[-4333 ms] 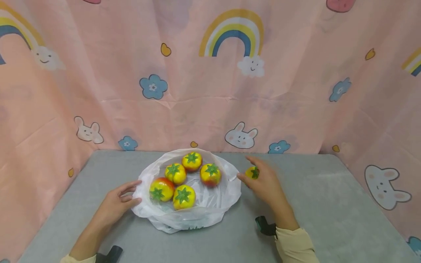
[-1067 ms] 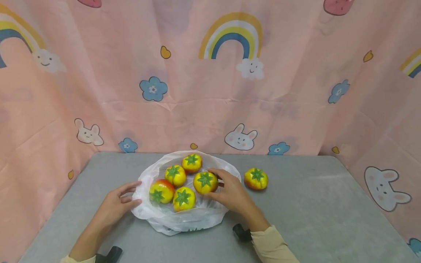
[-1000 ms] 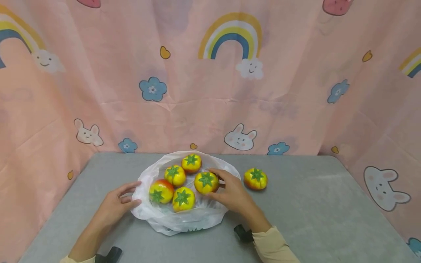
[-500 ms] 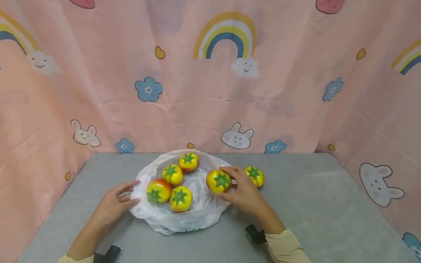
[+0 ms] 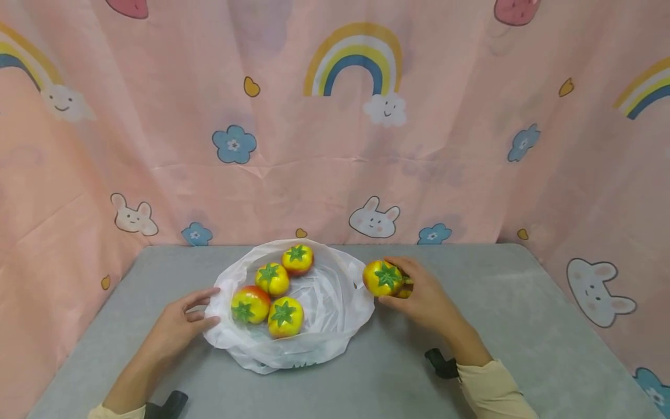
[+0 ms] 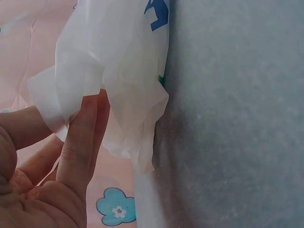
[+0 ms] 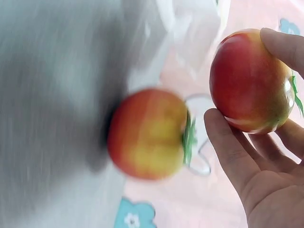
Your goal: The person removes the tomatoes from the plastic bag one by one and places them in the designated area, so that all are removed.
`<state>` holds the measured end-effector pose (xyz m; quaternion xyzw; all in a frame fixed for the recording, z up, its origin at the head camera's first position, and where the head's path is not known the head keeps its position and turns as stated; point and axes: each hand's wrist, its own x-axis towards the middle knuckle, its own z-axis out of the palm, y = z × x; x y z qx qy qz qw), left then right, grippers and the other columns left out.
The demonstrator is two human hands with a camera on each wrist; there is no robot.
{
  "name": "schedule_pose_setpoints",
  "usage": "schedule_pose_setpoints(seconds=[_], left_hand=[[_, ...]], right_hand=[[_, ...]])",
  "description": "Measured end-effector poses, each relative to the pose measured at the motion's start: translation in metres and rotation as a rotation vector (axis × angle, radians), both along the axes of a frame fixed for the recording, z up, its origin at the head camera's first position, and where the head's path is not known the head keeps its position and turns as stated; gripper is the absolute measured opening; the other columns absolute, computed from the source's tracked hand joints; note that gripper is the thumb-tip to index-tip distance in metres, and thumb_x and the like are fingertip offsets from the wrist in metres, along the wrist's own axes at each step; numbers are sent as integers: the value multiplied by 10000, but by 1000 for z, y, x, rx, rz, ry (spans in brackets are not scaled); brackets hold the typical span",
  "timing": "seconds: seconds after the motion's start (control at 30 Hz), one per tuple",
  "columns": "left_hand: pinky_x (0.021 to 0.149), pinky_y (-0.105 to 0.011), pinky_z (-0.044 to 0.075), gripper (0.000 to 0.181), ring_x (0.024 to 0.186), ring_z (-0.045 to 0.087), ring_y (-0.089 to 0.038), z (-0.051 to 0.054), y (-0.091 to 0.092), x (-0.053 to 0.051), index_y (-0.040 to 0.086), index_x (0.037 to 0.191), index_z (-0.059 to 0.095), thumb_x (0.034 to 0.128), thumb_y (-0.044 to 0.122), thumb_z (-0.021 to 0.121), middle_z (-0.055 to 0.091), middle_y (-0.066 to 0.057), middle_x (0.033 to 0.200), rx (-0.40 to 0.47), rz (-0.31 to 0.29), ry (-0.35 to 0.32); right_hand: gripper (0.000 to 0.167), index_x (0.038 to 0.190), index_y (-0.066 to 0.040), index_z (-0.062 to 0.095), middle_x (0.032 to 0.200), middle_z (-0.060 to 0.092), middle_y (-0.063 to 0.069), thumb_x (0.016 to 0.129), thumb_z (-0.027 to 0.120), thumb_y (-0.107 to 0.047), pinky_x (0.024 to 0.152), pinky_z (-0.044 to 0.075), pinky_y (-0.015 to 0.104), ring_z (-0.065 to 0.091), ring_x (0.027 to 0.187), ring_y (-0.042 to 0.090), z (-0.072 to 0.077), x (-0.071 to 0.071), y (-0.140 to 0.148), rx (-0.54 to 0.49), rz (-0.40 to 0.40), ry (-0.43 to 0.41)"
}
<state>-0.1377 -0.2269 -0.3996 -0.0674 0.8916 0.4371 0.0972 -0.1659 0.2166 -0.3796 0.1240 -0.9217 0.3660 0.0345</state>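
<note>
My right hand [image 5: 426, 294] grips a yellow-red fruit with a green star-shaped top [image 5: 382, 277], held just past the right rim of a white plastic bag [image 5: 335, 343]. Behind that hand another such fruit is mostly hidden in the head view; the right wrist view shows this second fruit [image 7: 149, 134] resting on the grey table, apart from the held fruit [image 7: 251, 80]. Several similar fruits [image 5: 285, 317] lie inside the open bag. At the bag's left edge, my left hand [image 5: 180, 326] pinches the plastic between thumb and fingers, seen also on the bag [image 6: 128, 71] in the left wrist view.
The grey table [image 5: 523, 326] extends right of the bag and in front of it. A pink curtain [image 5: 450, 116] with rainbows, rabbits and flowers stands behind the table and along both sides. A dark device [image 5: 441, 364] sits at my right wrist, another [image 5: 170, 404] at my left.
My right hand has taken a fruit from the right part of the bag and carried it rightward, out past the rim. The left hand stays at the bag's edge. The view has shifted slightly.
</note>
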Motion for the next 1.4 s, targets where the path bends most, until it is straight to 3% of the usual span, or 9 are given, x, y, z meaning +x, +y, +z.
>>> schedule_pose_setpoints(seconds=[0.37,0.73,1.17,1.4], left_hand=[[1011,-529,509,681,1209,593,-390,0,-2,1,148,1503,435,905,274,734,474,-241,1438,-13,3,-16],[1006,-541,509,697,1227,577,-408,2,-2,0,164,1504,436,894,305,743,472,-238,1449,-33,-9,-23],[1008,-537,508,672,1247,555,-437,0,-2,0,164,1503,440,906,258,732,466,-241,1455,-30,-8,-17],[1019,-562,493,674,1268,542,-439,1,-3,1,174,1501,446,901,271,736,470,-225,1456,-26,-4,-22]], right_hand=[[766,1481,-75,426,1463,447,200,841,802,-265,991,513,554,509,1261,396,9,-4,55,121,-79,-8],[787,1471,-3,422,1423,462,261,836,809,-261,977,510,574,508,1239,431,-4,-13,93,146,-88,-6],[806,1465,18,426,1395,465,298,844,793,-341,1007,474,604,529,1223,485,-30,-25,105,169,-69,-79],[818,1481,4,407,1424,437,308,852,779,-364,1018,466,604,525,1232,492,-34,-28,104,181,-79,-103]])
